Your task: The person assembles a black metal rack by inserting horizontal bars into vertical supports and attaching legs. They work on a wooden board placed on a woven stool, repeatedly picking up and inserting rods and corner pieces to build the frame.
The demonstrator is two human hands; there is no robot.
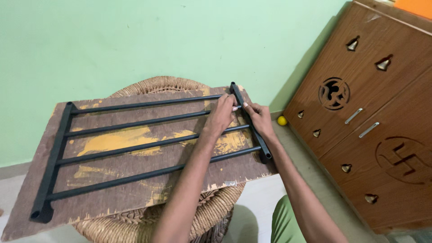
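Both hands, left hand and right hand, pinch what seems a small fastener at the black rack end rail; it could slip from the fingers.

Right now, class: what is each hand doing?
Left hand: fingers curled on the black metal rack near its right end bar; grip cannot be told.
Right hand: resting on that end bar; grip cannot be told.
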